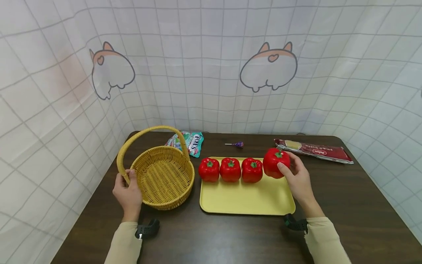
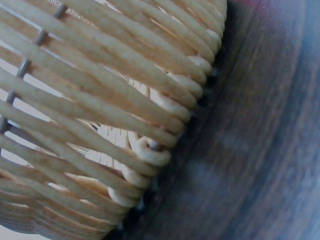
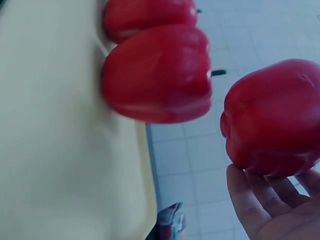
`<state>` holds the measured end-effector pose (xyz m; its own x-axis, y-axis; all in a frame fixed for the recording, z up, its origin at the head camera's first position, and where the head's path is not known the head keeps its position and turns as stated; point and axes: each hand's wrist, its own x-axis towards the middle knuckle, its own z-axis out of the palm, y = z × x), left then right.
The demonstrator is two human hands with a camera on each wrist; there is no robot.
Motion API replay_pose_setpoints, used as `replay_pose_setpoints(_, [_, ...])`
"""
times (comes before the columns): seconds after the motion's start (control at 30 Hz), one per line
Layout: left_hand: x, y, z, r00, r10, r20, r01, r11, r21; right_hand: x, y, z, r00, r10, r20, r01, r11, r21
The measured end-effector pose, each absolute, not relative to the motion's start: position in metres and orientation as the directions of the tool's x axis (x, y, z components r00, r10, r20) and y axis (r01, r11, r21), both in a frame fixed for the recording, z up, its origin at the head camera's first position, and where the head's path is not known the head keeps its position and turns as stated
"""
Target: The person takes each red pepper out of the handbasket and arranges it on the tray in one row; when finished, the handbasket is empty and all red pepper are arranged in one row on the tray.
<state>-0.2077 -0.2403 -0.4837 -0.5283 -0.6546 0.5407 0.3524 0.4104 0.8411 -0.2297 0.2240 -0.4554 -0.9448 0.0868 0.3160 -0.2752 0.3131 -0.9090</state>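
Note:
A red bell pepper [image 1: 274,164] with a green stem is held by my right hand [image 1: 299,180], thumb on the near side; the right wrist view shows this pepper [image 3: 275,117] lifted above the tray, apart from the others. Three more red peppers [image 1: 230,169] stand in a row along the far side of a yellow tray [image 1: 247,200]. My left hand [image 1: 128,190] grips the left base of the handle of a yellow wicker basket [image 1: 161,176], whose inside holds nothing. In the left wrist view the woven basket wall [image 2: 90,100] fills much of the picture, and that hand is out of sight.
Behind the basket lies a teal candy bag [image 1: 194,143]. A purple-wrapped lollipop [image 1: 238,145] lies behind the tray, and a long dark red snack packet [image 1: 314,150] is at the back right. White grid-patterned cloth [image 1: 211,91] surrounds the dark wooden table [image 1: 211,238].

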Motion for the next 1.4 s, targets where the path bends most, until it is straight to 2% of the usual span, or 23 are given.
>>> replay_pose_setpoints(0.53, [-0.208, -0.243, -0.486, -0.534, -0.657, 0.532, 0.339, 0.410, 0.847, -0.232, 0.241, -0.482, -0.970, 0.170, 0.171, -0.110, 0.320, -0.941])
replay_pose_setpoints(0.8, [-0.209, -0.242, -0.486, -0.532, -0.652, 0.539, 0.345, 0.415, 0.842, -0.233, 0.245, -0.493, -0.963, 0.201, 0.179, -0.097, 0.362, -0.927])
replay_pose_setpoints(1.4, [-0.209, -0.240, -0.484, -0.539, -0.663, 0.519, 0.341, 0.392, 0.854, -0.239, 0.247, -0.503, -0.976, 0.180, 0.125, -0.041, 0.411, -0.911])
